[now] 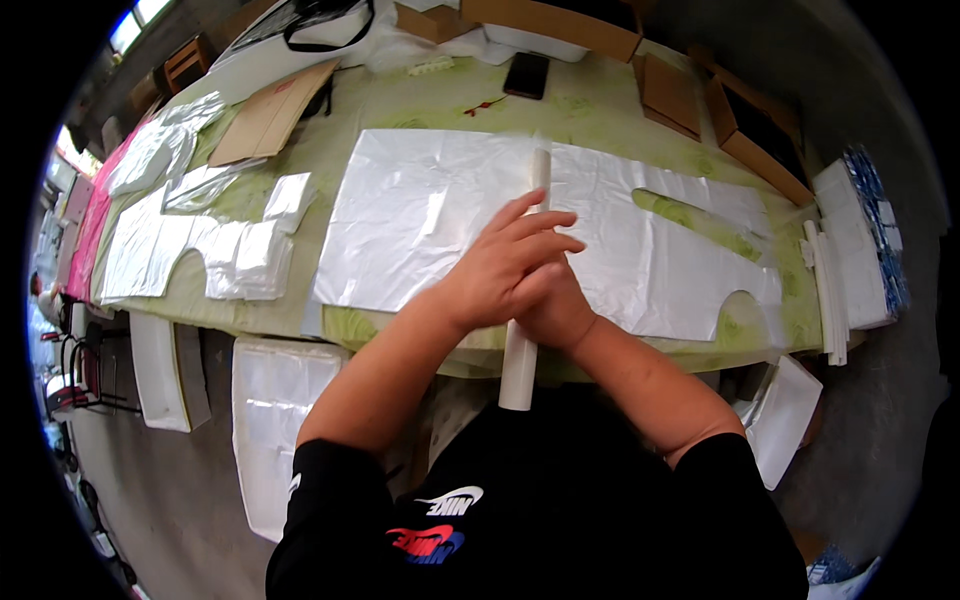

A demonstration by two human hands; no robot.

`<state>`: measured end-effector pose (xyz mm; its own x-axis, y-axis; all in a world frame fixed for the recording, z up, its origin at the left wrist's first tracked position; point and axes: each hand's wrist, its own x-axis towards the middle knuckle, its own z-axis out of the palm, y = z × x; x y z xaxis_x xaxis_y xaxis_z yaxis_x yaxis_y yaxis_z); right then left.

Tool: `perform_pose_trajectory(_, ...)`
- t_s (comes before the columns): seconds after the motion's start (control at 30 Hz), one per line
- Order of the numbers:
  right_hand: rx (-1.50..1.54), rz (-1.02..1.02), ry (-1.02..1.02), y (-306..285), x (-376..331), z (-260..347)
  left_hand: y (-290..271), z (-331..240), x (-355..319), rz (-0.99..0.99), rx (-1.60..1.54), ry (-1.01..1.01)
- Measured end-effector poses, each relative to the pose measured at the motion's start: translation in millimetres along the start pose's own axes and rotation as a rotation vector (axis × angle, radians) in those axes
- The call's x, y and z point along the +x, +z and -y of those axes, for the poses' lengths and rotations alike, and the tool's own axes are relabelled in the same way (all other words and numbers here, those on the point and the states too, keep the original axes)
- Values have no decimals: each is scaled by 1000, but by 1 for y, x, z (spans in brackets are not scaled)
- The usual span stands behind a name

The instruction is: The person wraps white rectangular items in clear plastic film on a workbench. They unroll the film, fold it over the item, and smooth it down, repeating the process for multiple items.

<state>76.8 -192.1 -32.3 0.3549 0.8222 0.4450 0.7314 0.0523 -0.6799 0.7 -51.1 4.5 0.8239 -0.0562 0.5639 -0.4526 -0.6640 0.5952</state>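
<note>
A pale, slim tube [518, 372] runs front to back across a flat white plastic sheet [400, 200] on the table. The tube's near end sticks out past the front edge, toward my body. My right hand [556, 308] is closed around its middle, though most of those fingers are covered. Lying over the tube and the right hand is my left hand [500, 255], its fingers stretched out and slightly apart. To the right, the sheet has a long slot and a rounded cut-out, both showing the green cloth below.
Folded white plastic pieces [150, 245] and a cardboard piece [275, 112] lie left on the green tablecloth [400, 95]. Farther back are a black phone [526, 76] and cardboard boxes [757, 140]. White rolls [825, 290] lie right; a white bin [285, 440] stands below the front edge.
</note>
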Motion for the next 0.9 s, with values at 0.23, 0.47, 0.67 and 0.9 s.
perform_pose_trajectory(0.23, 78, -30, -252, 1, -24, 17, -8, 35, -26, 196, -126, -306)
perform_pose_trajectory(0.47, 140, 121, -364, 24, -1, 28, -20, 5, -38, -136, 122, -161)
perform_pose_trajectory(0.67, 247, 432, -368, 40, -2, 26, -39, 0, -34, 321, 184, -402)
perform_pose_trajectory(0.9, 252, 182, -392, 1, -58, 41, -45, -4, -86, 147, 464, -554)
